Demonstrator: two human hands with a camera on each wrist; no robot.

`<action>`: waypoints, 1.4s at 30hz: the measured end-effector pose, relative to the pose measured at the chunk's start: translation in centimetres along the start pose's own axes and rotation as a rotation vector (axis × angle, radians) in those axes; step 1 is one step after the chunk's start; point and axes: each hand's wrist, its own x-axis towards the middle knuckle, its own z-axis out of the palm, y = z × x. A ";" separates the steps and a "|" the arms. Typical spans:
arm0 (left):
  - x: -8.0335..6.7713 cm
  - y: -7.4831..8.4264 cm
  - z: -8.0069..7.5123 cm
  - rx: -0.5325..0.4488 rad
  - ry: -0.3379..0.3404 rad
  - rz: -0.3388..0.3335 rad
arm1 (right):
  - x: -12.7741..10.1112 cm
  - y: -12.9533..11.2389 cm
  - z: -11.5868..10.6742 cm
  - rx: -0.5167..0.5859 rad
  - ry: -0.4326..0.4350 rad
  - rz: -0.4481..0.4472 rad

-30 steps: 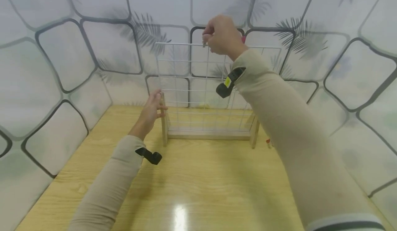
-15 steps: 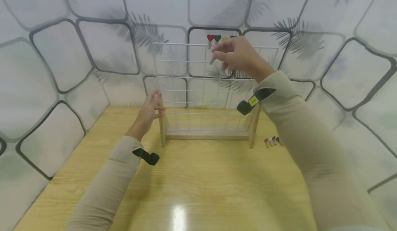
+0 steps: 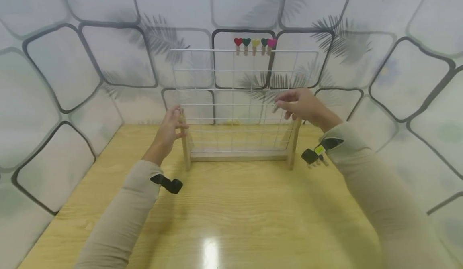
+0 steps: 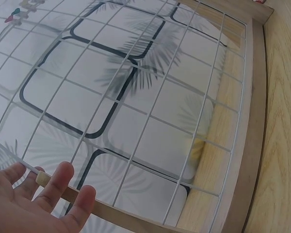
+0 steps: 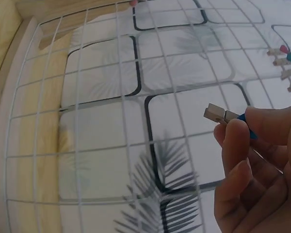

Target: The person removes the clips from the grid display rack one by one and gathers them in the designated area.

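In the head view, a white wire grid [image 3: 240, 100] stands upright in a wooden frame [image 3: 238, 156] at the far side of a wooden table [image 3: 224, 221]. Five heart-topped clips [image 3: 254, 44] sit in a row on the grid's top wire, right of its middle. The left hand [image 3: 169, 129] rests with relaxed fingers against the frame's left post [image 3: 185, 140]. The right hand [image 3: 302, 106] hovers in front of the grid's right part, just above the right post [image 3: 293, 142], fingers drawn together. A few more clips [image 3: 320, 160] lie on the table just right of the frame, partly hidden by the right wrist. In the left wrist view, the left hand [image 4: 34, 204] is loose, its straight fingertips [image 4: 63, 177] touching the post's top end [image 4: 41, 178], with the grid [image 4: 150, 97] spread beyond. In the right wrist view, the right hand [image 5: 262, 165] pinches a small wooden clip [image 5: 220, 115] with a blue part between thumb and forefinger, near the grid [image 5: 111, 121] but apart from its wires; the clipped row [image 5: 288, 68] shows at the far right.
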 end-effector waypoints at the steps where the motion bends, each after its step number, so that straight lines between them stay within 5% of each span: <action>1: 0.0 0.0 0.0 -0.002 0.000 0.000 | -0.3 0.9 0.1 0.004 0.002 0.007; 12: 0.0 0.1 0.0 -0.006 0.002 -0.007 | -4.4 11.8 0.6 0.138 -0.005 0.129; 22: 0.1 -0.2 -0.2 -0.002 0.000 0.008 | -6.9 19.4 -0.2 0.071 0.038 0.302; 31: 0.0 0.1 -0.1 0.000 -0.006 -0.002 | -8.5 23.6 -1.0 -0.005 0.069 0.397; 42: -0.3 0.3 0.0 0.006 -0.006 -0.003 | -8.5 25.1 -1.5 -0.046 -0.005 0.418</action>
